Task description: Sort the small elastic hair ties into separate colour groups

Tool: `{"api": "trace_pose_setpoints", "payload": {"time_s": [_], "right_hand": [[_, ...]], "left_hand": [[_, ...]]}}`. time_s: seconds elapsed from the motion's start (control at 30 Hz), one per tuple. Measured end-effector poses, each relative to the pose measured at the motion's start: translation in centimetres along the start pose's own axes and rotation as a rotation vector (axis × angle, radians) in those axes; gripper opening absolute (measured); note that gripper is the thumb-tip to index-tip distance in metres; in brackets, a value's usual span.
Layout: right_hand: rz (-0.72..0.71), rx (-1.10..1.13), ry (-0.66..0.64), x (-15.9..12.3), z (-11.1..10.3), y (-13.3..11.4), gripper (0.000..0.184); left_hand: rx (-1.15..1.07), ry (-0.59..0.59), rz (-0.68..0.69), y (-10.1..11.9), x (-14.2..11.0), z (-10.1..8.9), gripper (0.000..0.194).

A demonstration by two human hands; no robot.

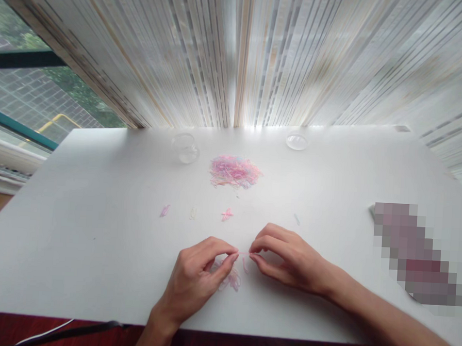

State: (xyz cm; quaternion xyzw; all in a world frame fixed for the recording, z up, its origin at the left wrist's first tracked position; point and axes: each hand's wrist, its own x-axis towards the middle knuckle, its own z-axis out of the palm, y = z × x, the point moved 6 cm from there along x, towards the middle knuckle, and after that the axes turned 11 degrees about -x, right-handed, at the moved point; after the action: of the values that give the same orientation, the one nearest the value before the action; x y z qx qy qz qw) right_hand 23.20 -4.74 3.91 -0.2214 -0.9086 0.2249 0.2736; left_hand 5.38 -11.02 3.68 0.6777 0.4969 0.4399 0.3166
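Between the fingertips of both hands, a thin pink rubber band [243,253] is held stretched just above the table. My left hand [198,274] pinches its left end and my right hand [292,253] pinches the other. A small heap of pastel bands [231,282] lies beneath and beside my left fingers, partly hidden by them. Beyond the hands, little groups sit in a loose row: purple bands [164,211], pale yellowish bands [192,213], pink bands [227,214] and, farther right, a light blue band [297,219]. Behind them is a larger mixed pile of bands [235,172].
A clear round container [186,149] stands at the back left of the white table [94,269], and a clear lid [296,142] lies at the back right. A blurred-out long object [416,255] rests on the right. Striped curtains [206,53] hang along the far edge.
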Motion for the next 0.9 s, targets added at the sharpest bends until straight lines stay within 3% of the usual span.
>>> {"api": "trace_pose_setpoints", "payload": {"time_s": [0.13,0.23,0.3,0.47,0.9], "right_hand": [[0.026,-0.027,0.011,-0.1,0.1,0.5,0.01],[0.036,-0.034,-0.025,-0.2,0.3,0.8,0.012],[0.041,-0.038,-0.056,-0.2,0.5,0.9,0.014],[0.059,-0.041,-0.139,-0.2,0.8,0.9,0.018],[0.058,-0.034,-0.153,-0.4,1.0,1.2,0.018]], "left_hand": [[0.068,0.114,-0.011,-0.3,0.7,-1.1,0.008],[0.151,0.292,-0.107,-1.1,1.2,-2.7,0.009],[0.159,0.343,-0.182,-1.8,1.6,-3.4,0.009],[0.124,0.317,-0.249,-2.5,2.7,-3.6,0.011],[0.295,0.269,-0.173,-2.2,3.2,-2.2,0.01]]}}
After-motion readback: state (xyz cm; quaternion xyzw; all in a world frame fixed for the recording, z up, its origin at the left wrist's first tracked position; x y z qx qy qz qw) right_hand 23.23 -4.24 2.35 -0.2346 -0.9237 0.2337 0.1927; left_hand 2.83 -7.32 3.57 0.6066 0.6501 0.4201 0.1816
